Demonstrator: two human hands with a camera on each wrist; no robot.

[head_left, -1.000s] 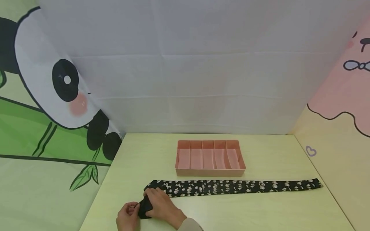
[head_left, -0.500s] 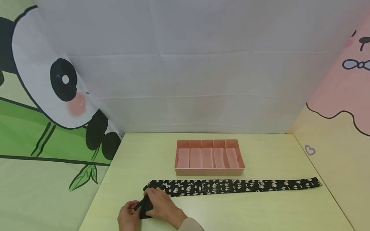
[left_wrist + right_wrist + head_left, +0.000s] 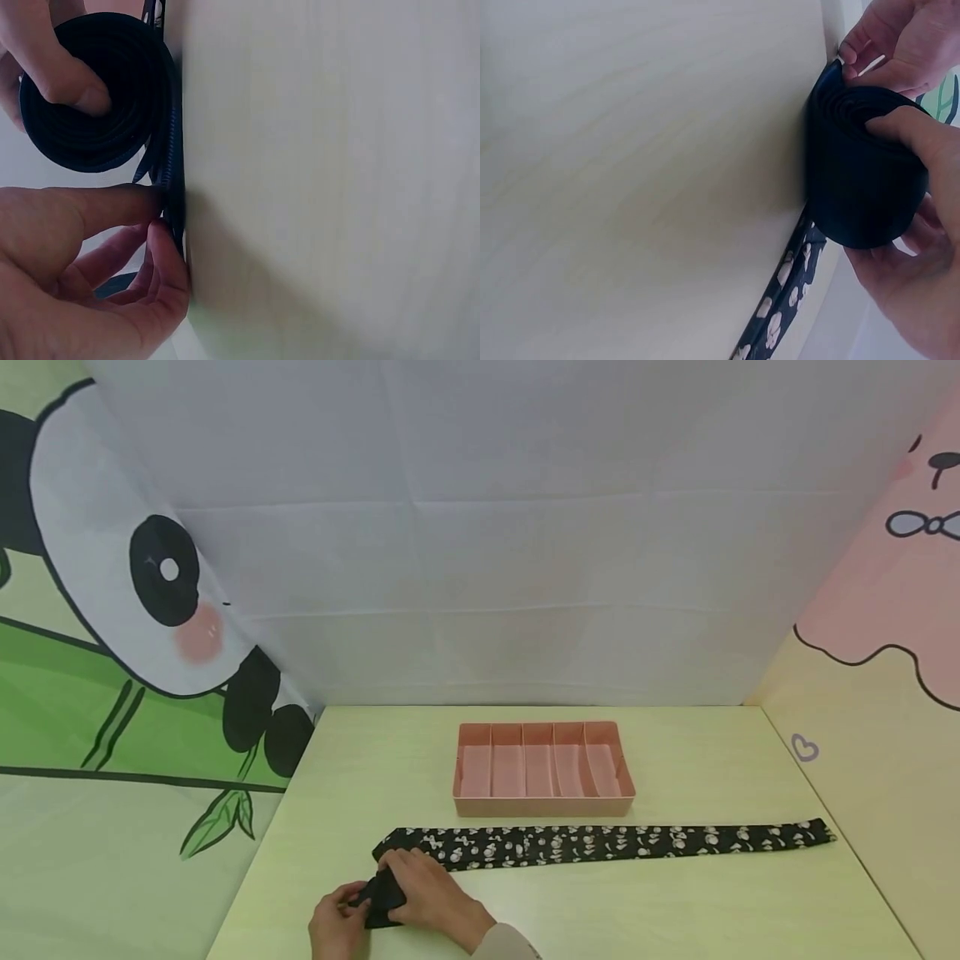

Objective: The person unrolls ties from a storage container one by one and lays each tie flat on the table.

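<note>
A dark cloth band is wound into a thick roll [image 3: 866, 187]. My right hand [image 3: 431, 893] grips this roll, its thumb [image 3: 94, 99] pressed into the coiled end. On the other side, my left hand [image 3: 337, 920] pinches the flat dark cloth [image 3: 174, 161] beside the roll between thumb and fingers, close to the table. Past the right hand, a long black strip with a white print [image 3: 585, 845] lies flat across the table. Its left end is slanted and partly hidden by the right hand. In the right wrist view, the printed strip [image 3: 776, 319] runs up to the roll.
Behind the strip, a pink tray [image 3: 543, 808] with several long compartments stands on the pale yellow table [image 3: 675, 910]. A white cloth [image 3: 540, 568] hangs at the back, with a panda-printed cloth [image 3: 82, 710] at left and a pink-figured one [image 3: 892, 618] at right.
Both hands have shifted slightly to the right with the roll. More dark cloth shows between the left fingers and the roll. The printed strip and the tray stay in place.
</note>
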